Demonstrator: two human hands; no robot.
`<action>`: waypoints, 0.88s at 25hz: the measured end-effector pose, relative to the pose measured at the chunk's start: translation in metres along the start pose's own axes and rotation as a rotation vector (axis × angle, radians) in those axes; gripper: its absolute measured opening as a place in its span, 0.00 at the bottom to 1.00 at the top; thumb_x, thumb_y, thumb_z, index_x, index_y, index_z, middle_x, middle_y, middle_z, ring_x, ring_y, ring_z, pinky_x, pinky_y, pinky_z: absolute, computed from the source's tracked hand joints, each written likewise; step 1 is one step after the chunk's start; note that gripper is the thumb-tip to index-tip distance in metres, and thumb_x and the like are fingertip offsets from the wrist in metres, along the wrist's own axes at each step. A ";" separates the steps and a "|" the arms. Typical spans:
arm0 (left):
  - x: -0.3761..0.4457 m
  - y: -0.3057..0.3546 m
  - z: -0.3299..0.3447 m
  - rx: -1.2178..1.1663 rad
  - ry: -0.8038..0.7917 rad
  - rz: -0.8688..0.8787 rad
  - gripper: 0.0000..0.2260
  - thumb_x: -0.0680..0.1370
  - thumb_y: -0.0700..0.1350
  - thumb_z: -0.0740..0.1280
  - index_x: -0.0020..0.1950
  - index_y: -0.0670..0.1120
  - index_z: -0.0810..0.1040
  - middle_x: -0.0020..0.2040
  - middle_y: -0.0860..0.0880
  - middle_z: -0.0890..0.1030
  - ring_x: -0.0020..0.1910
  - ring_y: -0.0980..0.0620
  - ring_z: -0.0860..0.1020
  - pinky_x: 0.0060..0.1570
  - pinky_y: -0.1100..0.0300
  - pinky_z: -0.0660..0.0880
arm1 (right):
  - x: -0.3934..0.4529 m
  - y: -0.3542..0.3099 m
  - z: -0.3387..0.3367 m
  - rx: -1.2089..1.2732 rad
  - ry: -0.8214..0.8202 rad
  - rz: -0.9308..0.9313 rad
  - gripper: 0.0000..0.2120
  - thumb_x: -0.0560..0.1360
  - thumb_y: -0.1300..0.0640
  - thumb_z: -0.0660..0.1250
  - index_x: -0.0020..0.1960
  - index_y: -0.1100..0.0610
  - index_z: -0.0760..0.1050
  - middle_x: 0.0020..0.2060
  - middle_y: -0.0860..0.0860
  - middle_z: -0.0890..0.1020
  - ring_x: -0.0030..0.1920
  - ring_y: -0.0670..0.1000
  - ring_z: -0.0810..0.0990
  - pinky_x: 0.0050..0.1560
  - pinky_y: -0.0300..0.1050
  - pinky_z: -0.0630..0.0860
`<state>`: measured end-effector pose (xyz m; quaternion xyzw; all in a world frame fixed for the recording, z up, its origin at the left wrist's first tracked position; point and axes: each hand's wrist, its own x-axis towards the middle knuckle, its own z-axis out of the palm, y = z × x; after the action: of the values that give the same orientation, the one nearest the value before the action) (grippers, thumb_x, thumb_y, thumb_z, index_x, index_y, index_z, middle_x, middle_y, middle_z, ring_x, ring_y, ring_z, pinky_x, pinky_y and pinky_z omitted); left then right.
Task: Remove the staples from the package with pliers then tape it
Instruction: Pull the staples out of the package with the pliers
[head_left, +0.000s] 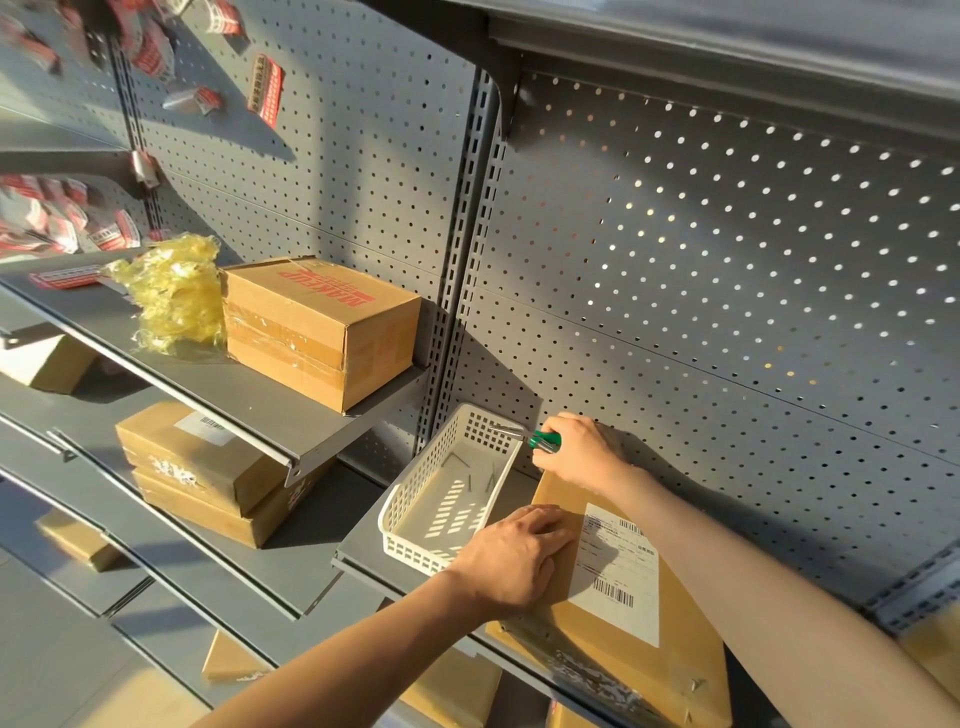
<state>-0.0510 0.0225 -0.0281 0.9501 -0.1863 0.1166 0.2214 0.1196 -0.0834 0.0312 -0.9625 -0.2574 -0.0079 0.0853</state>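
A flat brown cardboard package (623, 644) with a white shipping label (618, 566) lies on a grey shelf. My left hand (514, 556) presses flat on its left part, fingers relaxed. My right hand (576, 449) grips green-handled pliers (540, 439) at the package's far edge. Their metal jaws (506, 429) reach out over the rim of a white plastic basket (410, 514). Several pulled staples (478, 475) lie on the basket's floor. No tape roll is visible.
A grey pegboard wall (727, 291) backs the shelf. On the upper left shelf stand a taped brown box (317, 327) and crumpled yellow plastic (171, 291). Stacked brown boxes (208, 473) sit on the lower left shelf. Red-and-white packets (52, 223) hang at the far left.
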 end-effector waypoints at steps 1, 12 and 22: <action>0.000 0.000 0.000 0.000 -0.002 0.000 0.25 0.79 0.51 0.49 0.72 0.48 0.73 0.73 0.44 0.71 0.73 0.46 0.68 0.70 0.50 0.69 | 0.000 0.000 0.000 0.009 0.003 -0.002 0.15 0.73 0.40 0.71 0.54 0.47 0.78 0.52 0.47 0.78 0.54 0.52 0.77 0.52 0.50 0.77; 0.000 0.002 -0.004 0.025 -0.009 0.013 0.27 0.77 0.51 0.48 0.71 0.47 0.74 0.74 0.44 0.71 0.73 0.46 0.67 0.71 0.50 0.69 | -0.017 0.017 -0.006 0.167 0.056 0.051 0.13 0.77 0.51 0.72 0.57 0.56 0.80 0.54 0.53 0.78 0.58 0.54 0.74 0.55 0.46 0.70; 0.002 0.003 -0.012 0.095 -0.081 0.037 0.20 0.82 0.46 0.56 0.74 0.49 0.69 0.77 0.47 0.65 0.76 0.48 0.63 0.72 0.54 0.66 | -0.065 0.050 -0.018 0.171 0.129 0.182 0.13 0.76 0.49 0.71 0.58 0.52 0.79 0.53 0.49 0.77 0.55 0.50 0.75 0.54 0.48 0.74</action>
<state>-0.0516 0.0248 -0.0159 0.9598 -0.2070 0.0909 0.1662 0.0889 -0.1611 0.0374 -0.9686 -0.1626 -0.0402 0.1838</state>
